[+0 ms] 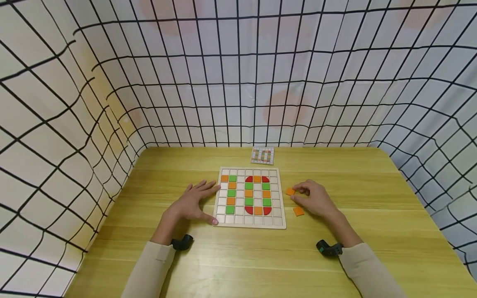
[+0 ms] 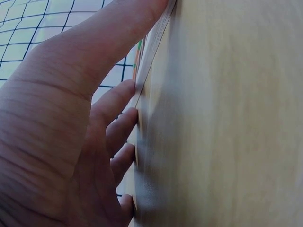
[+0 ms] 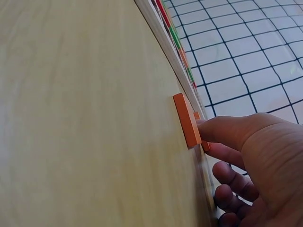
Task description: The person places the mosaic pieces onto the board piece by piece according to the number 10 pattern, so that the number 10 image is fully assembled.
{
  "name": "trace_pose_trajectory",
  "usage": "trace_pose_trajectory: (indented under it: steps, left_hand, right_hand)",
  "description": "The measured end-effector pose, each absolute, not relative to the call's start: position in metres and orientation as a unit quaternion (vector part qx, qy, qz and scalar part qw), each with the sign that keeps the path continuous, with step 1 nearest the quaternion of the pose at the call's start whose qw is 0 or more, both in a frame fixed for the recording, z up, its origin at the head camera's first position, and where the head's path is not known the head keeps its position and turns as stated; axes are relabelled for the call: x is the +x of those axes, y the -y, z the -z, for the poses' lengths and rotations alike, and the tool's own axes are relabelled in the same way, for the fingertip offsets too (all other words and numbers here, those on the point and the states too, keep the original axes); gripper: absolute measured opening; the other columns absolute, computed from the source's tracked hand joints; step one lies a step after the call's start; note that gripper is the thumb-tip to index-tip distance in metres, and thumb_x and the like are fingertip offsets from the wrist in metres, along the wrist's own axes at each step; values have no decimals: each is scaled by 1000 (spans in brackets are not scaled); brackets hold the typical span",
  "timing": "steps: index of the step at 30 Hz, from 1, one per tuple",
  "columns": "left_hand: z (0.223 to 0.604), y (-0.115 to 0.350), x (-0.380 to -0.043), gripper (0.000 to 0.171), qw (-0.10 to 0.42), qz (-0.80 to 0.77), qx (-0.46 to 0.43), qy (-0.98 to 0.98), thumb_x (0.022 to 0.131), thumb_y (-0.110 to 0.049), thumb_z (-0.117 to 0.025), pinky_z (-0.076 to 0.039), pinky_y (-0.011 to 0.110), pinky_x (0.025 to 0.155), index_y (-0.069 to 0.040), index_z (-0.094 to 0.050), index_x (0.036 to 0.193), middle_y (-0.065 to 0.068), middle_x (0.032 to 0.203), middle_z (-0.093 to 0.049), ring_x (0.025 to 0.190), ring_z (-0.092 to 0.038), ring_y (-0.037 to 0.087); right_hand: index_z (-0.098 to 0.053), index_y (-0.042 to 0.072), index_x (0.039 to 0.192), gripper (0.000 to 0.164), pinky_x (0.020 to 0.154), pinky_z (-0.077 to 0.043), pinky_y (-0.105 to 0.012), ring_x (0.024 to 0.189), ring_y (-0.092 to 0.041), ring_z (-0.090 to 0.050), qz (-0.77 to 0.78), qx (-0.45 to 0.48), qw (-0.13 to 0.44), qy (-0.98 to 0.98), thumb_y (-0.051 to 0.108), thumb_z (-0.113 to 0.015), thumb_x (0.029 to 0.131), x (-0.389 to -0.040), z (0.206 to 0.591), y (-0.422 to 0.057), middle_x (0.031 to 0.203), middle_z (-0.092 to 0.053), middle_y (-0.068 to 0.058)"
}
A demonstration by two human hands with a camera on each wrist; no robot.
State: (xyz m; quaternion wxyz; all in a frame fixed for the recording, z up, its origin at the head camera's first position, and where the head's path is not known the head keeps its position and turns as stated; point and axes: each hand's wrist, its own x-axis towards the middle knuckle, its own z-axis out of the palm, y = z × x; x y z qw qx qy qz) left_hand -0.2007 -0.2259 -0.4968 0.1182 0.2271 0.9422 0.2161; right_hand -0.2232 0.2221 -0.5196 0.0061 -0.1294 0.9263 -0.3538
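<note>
A square wooden grid board point(image 1: 238, 219) lies on the table, with orange, green and red tiles set in its cells. My left hand point(image 1: 193, 203) is spread flat at its left side, the thumb and index finger touching the edge; in the left wrist view the fingers point(image 2: 120, 127) reach out straight. Just right of the board, my right hand point(image 1: 314, 199) pinches an orange square tile point(image 1: 290, 191) between thumb and index finger, low at the tabletop. Nearer to me lies a second orange tile point(image 1: 298, 211), which partly hides the pinched one in the right wrist view.
A small pattern card point(image 1: 262, 155) with a similar coloured design lies behind the board. The wooden table point(image 1: 238, 265) is enclosed at the back and sides by black netting point(image 1: 238, 80) before pale cloth.
</note>
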Motion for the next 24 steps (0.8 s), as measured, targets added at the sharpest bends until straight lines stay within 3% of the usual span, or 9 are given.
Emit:
trace_pose_trajectory:
  steps: [13, 24]
  left_hand:
    - [495, 225, -200, 119, 122, -218, 225, -942, 64, -71, -87, -3, 69, 125, -30, -34, 162, 1, 172, -23, 161, -12, 36]
    - [497, 226, -201, 119, 120, -214, 229, -942, 64, -72, -86, -3, 70, 125, -30, -35, 162, 0, 172, -24, 161, -13, 36]
  right_hand:
    - [-74, 7, 119, 32, 79, -47, -36, 89, -21, -55, 366, -134, -1, -921, 24, -78, 93, -222, 517, -215, 102, -66, -6]
    - [-75, 8, 116, 28, 75, -42, -31, 87, -21, -50, 396, -152, 15, -905, 23, -79, 92, -217, 506, -175, 96, -62, -5]
